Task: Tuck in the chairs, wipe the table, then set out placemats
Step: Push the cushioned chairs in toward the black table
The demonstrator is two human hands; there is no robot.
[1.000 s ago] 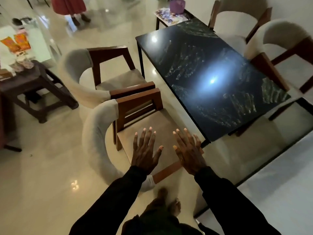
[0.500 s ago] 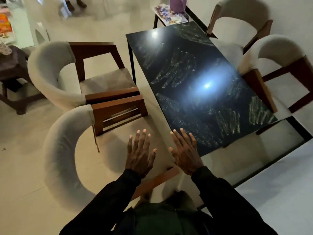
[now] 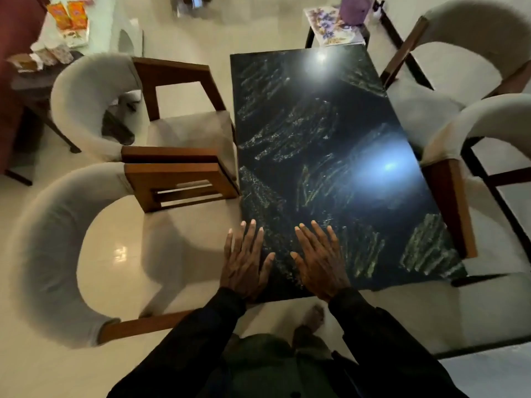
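Left hand (image 3: 244,264) and right hand (image 3: 319,262), both straight-fingered, empty, over near end of black table (image 3: 310,124); chair (image 3: 48,254) at 9 o'clock.

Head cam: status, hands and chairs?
Both open: left hand, right hand, spread over table near end. Seats out at table edge: near left chair, far left chair. Nothing held.

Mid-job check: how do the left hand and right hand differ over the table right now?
The left hand straddles the table's left edge, partly over the seat of the near chair; the right hand sits wholly over the dark top. The left hand's fingers point straight ahead; the right hand's lean inward. Both are flat, palm down, empty; contact with the table is unclear.
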